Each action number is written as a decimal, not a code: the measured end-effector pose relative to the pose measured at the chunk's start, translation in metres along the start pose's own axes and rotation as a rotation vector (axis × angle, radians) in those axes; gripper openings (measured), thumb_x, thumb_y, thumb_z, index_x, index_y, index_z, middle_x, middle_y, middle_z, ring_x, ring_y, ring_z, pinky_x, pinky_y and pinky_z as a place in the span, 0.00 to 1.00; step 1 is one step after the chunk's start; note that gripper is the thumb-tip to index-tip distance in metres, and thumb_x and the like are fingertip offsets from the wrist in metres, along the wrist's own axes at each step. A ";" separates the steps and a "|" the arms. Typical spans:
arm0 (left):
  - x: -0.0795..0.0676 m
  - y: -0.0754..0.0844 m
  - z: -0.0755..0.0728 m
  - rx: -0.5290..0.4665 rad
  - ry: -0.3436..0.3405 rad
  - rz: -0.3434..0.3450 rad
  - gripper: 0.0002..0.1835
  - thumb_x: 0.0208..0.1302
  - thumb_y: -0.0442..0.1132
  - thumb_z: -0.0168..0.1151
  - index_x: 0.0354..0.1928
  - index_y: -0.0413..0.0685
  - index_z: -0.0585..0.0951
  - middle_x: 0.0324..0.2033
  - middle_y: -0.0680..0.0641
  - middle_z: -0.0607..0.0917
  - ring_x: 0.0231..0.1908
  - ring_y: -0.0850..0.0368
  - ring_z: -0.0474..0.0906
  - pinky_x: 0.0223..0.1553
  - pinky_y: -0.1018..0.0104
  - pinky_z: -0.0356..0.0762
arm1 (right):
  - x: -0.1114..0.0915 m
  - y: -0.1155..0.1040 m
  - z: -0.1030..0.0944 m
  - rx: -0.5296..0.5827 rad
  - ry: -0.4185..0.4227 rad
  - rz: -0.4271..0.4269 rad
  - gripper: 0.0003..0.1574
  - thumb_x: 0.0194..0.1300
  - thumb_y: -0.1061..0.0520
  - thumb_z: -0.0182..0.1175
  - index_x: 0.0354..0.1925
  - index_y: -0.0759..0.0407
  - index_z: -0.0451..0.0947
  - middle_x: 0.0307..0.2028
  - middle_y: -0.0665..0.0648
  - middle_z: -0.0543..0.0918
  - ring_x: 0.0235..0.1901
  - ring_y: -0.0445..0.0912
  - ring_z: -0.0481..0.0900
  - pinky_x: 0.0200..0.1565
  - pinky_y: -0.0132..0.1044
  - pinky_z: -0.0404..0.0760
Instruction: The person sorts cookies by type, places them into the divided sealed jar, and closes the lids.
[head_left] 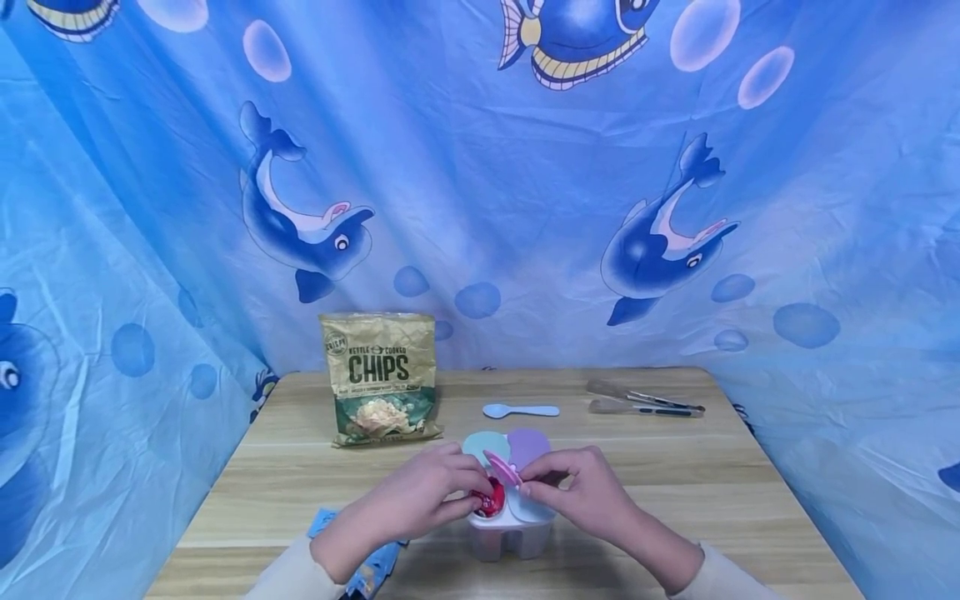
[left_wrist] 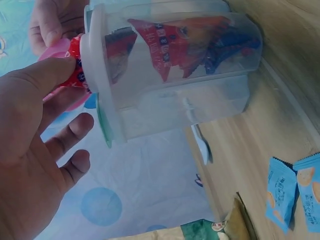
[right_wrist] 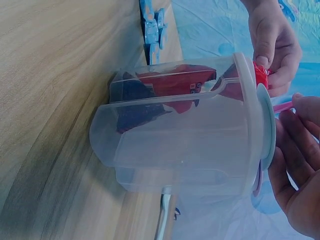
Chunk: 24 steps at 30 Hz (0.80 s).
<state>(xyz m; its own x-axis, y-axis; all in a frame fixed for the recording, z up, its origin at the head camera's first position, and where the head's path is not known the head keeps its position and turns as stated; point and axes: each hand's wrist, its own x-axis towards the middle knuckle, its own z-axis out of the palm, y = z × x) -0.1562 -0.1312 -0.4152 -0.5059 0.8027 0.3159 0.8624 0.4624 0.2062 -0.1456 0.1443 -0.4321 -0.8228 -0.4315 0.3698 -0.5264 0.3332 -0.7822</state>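
A clear plastic container (head_left: 512,542) with several compartments stands near the table's front. Its pink lid (head_left: 501,469) is tilted up, its edge pinched by my right hand (head_left: 583,493). My left hand (head_left: 423,492) pinches a red snack packet (head_left: 491,502) at the opening under that lid. Through the clear wall, the left wrist view shows more red wrapped snacks (left_wrist: 165,47) and a dark blue one lower in the same compartment. The mint lid (head_left: 477,444), purple lid (head_left: 528,446) and a pale blue lid (head_left: 527,507) lie flat over the other compartments.
Behind the container lies a pale blue spoon (head_left: 521,410), with tongs (head_left: 652,408) to its right. A bag of chips (head_left: 382,375) stands at the back left. Several blue snack packets (head_left: 380,571) lie by my left forearm. A blue dolphin-print sheet (head_left: 480,167) surrounds the table.
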 end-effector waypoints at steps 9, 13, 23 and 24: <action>-0.003 -0.003 0.007 -0.209 0.000 -0.067 0.09 0.75 0.46 0.60 0.48 0.60 0.89 0.47 0.64 0.85 0.49 0.66 0.78 0.54 0.64 0.78 | -0.001 -0.001 0.000 -0.005 -0.009 0.036 0.05 0.63 0.51 0.73 0.39 0.46 0.91 0.33 0.42 0.90 0.32 0.36 0.86 0.37 0.34 0.86; -0.004 -0.006 0.008 -0.434 0.028 -0.189 0.10 0.74 0.46 0.62 0.49 0.56 0.89 0.46 0.61 0.88 0.48 0.62 0.81 0.51 0.60 0.81 | -0.001 -0.001 0.001 0.002 -0.015 0.047 0.05 0.64 0.50 0.73 0.39 0.45 0.91 0.34 0.42 0.90 0.33 0.36 0.86 0.37 0.34 0.86; 0.006 -0.004 0.008 -0.460 0.047 -0.401 0.11 0.59 0.43 0.75 0.45 0.55 0.90 0.36 0.62 0.86 0.35 0.62 0.79 0.38 0.69 0.76 | 0.000 -0.004 0.000 0.002 -0.023 0.042 0.06 0.64 0.49 0.73 0.40 0.45 0.91 0.34 0.42 0.90 0.33 0.37 0.86 0.38 0.34 0.86; 0.007 -0.004 0.008 -0.447 0.042 -0.399 0.10 0.59 0.43 0.75 0.43 0.55 0.90 0.35 0.62 0.86 0.35 0.64 0.78 0.38 0.70 0.76 | 0.000 -0.004 0.000 0.001 -0.023 0.041 0.06 0.64 0.49 0.73 0.40 0.45 0.91 0.34 0.42 0.90 0.33 0.37 0.86 0.38 0.34 0.86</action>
<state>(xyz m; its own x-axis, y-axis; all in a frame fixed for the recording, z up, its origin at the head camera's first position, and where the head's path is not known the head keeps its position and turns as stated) -0.1633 -0.1241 -0.4214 -0.7971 0.5800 0.1683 0.5185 0.5145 0.6830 -0.1435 0.1432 -0.4288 -0.8385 -0.4368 0.3257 -0.4920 0.3502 -0.7971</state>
